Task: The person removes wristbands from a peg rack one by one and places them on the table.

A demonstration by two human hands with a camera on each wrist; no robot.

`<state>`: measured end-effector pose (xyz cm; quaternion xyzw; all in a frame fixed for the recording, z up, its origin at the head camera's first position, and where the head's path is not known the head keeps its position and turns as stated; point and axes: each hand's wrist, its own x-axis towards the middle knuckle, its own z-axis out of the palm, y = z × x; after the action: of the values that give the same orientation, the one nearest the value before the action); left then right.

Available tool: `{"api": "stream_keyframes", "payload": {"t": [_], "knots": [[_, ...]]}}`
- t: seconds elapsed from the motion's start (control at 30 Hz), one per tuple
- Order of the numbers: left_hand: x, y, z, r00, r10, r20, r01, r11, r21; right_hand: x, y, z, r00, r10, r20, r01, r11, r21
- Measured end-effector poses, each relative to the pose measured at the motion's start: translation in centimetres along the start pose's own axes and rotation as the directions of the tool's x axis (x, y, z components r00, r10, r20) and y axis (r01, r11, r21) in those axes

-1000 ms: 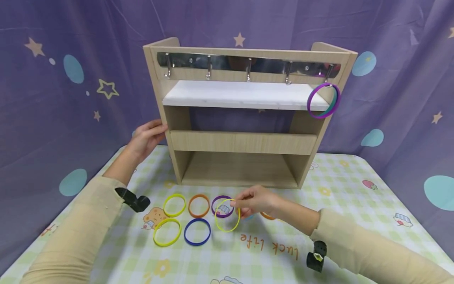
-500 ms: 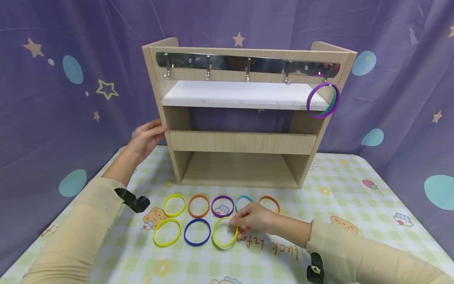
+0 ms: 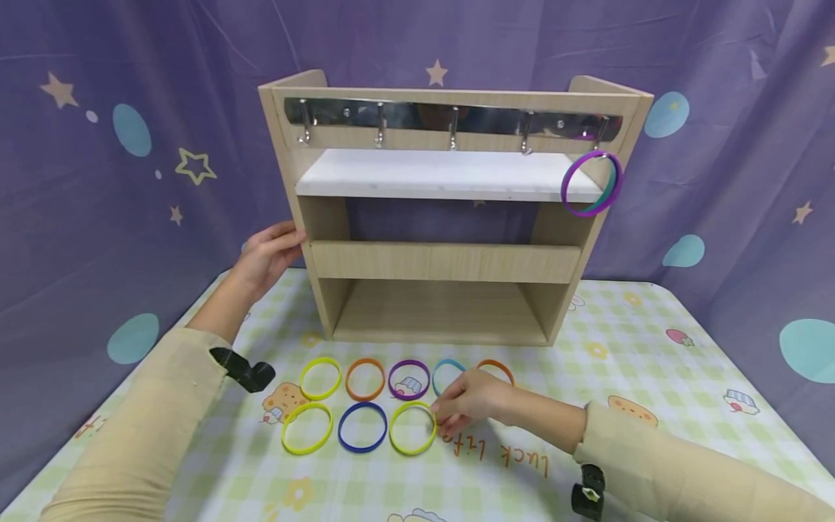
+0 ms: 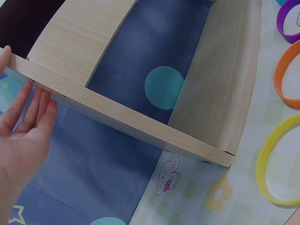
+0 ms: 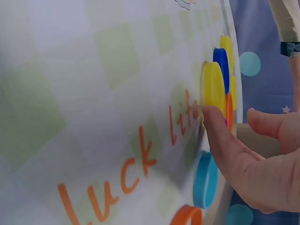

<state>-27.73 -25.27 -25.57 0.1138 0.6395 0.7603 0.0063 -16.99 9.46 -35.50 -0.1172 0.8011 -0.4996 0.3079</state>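
My right hand (image 3: 472, 397) is low over the tabletop, fingertips at the right edge of a yellow silicone wristband (image 3: 409, 453) that lies flat. In the right wrist view, thumb and finger are spread apart, one fingertip right at that yellow band (image 5: 213, 86). My left hand (image 3: 266, 255) rests its fairly straight fingers against the left side panel of a wooden shelf unit (image 3: 446, 262); the left wrist view shows these fingers (image 4: 35, 110) along the panel's outer face. A purple wristband (image 3: 565, 190) and a teal one (image 3: 613, 192) hang together on the rightmost hook.
Beside the yellow band lie a blue band (image 3: 362, 449) and another yellow one (image 3: 307, 452). Behind them is a row of yellow (image 3: 320, 397), orange (image 3: 365, 398), purple (image 3: 409, 398), light blue (image 3: 449, 362) and orange (image 3: 496, 363) bands. A metal hook rail (image 3: 417, 116) spans the unit's top.
My right hand has lowered the yellow wristband onto the tablecloth beside the blue one, and its fingers have parted from the band. The left hand has stayed at the side panel.
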Motion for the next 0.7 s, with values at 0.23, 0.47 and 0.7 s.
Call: {"api": "stream_keyframes", "payload": {"t": [0.23,0.47,0.7], "knots": [[0.0,-0.2,-0.1,1.0,0.009,0.003,-0.009,1.0,-0.022,-1.1,-0.3,-2.1,0.999,-0.032,0.033,0.032,0.999,-0.004],[0.0,-0.2,-0.1,1.0,0.01,0.009,-0.01,1.0,-0.029,-2.2,-0.7,-5.3,0.999,-0.037,0.01,0.037,0.999,0.033],[0.1,-0.1,-0.1,1.0,0.013,0.006,-0.013,0.998,-0.061,-3.7,-1.2,-8.8,0.994,-0.09,-0.055,0.094,0.994,0.064]]}}
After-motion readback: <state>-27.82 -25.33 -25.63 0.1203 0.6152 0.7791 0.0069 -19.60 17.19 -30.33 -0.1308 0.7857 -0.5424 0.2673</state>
